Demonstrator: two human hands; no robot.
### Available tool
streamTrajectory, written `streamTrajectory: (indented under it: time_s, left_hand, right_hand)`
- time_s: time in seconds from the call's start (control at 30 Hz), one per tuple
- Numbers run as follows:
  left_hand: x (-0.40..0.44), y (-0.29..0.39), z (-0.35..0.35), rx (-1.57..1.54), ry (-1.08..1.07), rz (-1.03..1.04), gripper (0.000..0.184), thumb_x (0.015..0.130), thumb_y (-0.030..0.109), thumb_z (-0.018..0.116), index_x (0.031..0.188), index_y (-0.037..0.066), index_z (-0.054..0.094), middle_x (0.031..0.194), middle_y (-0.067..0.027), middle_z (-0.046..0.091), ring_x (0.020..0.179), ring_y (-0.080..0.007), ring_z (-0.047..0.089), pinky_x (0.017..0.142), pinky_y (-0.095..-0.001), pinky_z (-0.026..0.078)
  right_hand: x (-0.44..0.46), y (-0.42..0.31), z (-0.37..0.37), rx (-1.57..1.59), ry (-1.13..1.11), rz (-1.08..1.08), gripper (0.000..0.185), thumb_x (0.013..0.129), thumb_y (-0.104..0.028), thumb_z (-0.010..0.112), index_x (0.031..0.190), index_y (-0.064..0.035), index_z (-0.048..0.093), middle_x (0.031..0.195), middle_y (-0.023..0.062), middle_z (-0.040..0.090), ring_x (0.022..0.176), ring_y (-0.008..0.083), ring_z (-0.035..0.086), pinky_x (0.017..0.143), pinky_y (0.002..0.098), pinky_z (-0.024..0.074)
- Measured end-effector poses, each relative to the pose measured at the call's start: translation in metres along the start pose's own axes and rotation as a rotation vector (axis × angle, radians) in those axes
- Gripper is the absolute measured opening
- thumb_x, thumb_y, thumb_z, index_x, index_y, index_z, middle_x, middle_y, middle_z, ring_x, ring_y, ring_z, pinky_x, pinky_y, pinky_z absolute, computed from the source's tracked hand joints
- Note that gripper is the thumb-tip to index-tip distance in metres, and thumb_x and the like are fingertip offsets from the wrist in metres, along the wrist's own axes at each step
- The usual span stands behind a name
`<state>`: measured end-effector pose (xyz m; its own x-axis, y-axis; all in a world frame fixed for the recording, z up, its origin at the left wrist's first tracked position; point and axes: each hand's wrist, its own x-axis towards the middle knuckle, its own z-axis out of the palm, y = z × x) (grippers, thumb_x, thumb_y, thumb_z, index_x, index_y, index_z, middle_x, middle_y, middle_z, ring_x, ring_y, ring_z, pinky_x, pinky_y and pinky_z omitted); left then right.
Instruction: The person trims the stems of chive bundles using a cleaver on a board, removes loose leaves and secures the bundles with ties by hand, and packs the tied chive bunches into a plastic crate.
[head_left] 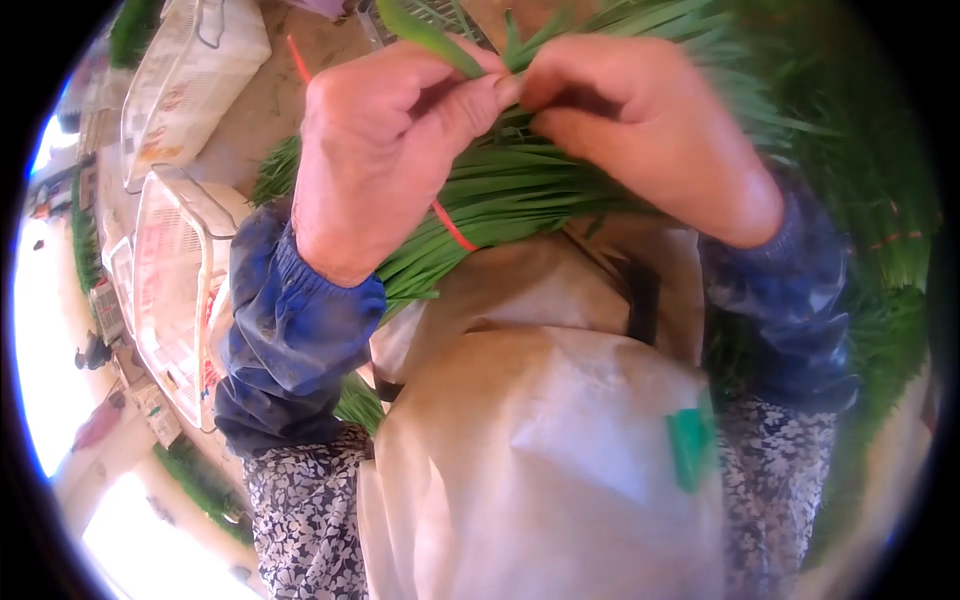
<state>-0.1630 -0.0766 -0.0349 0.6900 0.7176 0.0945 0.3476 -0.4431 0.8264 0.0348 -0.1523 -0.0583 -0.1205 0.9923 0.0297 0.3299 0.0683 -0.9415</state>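
Note:
Both hands are close together at the top middle, over a bundle of long green leaves (520, 190) lying across the lap. My left hand (385, 150) has thumb and forefinger pinched on a broad green leaf (430, 38) that sticks up to the left. My right hand (640, 125) has its fingers curled, thumb and forefinger brought together beside the left fingertips; what they hold, if anything, is hidden. A red band (455, 226) crosses the bundle below my left hand. A pale apron (540, 430) covers the lap.
White plastic crates (170, 290) stand at the left, another crate (195, 85) behind them. More green leaves (870, 200), some bound with red bands, fill the right side. A thin red strip (298, 60) rises beyond my left hand.

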Motion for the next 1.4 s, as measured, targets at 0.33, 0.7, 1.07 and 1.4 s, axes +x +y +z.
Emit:
streamTrajectory:
  time_s: [0.33, 0.7, 1.07, 1.4]
  left_hand:
    - [-0.009, -0.002, -0.019, -0.029, 0.149, -0.055, 0.016, 0.092, 0.006, 0.069, 0.105, -0.002, 0.071, 0.084, -0.001, 0.067, 0.074, -0.0061, 0.059, 0.068, -0.0197, 0.048]
    - [-0.017, -0.018, -0.031, 0.471, -0.385, -0.154, 0.102, 0.059, 0.056, 0.087, 0.131, -0.003, 0.047, 0.098, -0.0191, 0.065, 0.088, -0.0345, 0.065, 0.078, -0.0417, 0.051]
    - [-0.022, -0.003, -0.002, 0.648, -0.312, 0.118, 0.098, 0.074, 0.054, 0.075, 0.144, -0.003, 0.037, 0.115, -0.0209, 0.062, 0.099, -0.0419, 0.059, 0.087, -0.046, 0.047]
    - [-0.032, 0.008, 0.01, 0.836, -0.255, 0.126, 0.094, 0.073, 0.053, 0.072, 0.145, 0.001, 0.039, 0.132, -0.0202, 0.051, 0.112, -0.0398, 0.053, 0.093, -0.047, 0.044]
  right_hand:
    - [0.034, -0.025, 0.015, -0.241, -0.048, -0.372, 0.012, 0.079, -0.007, 0.065, 0.089, -0.0011, 0.067, 0.088, 0.0175, 0.065, 0.074, 0.0306, 0.065, 0.063, 0.0382, 0.0478]
    - [0.056, -0.021, 0.053, -0.232, 0.194, -0.368, 0.014, 0.077, -0.01, 0.065, 0.088, -0.0017, 0.067, 0.073, 0.0215, 0.059, 0.065, 0.0347, 0.062, 0.061, 0.0404, 0.0466]
    - [-0.107, 0.046, -0.054, 1.42, 0.694, -0.042, 0.055, 0.104, -0.043, 0.041, 0.125, 0.0072, 0.049, 0.086, 0.0075, 0.062, 0.067, 0.0155, 0.052, 0.06, 0.0314, 0.0426]
    - [-0.068, 0.02, -0.01, -0.227, 0.352, -0.02, 0.019, 0.077, 0.006, 0.07, 0.094, -0.001, 0.065, 0.079, 0.0119, 0.059, 0.068, 0.0258, 0.059, 0.061, 0.0319, 0.0464]
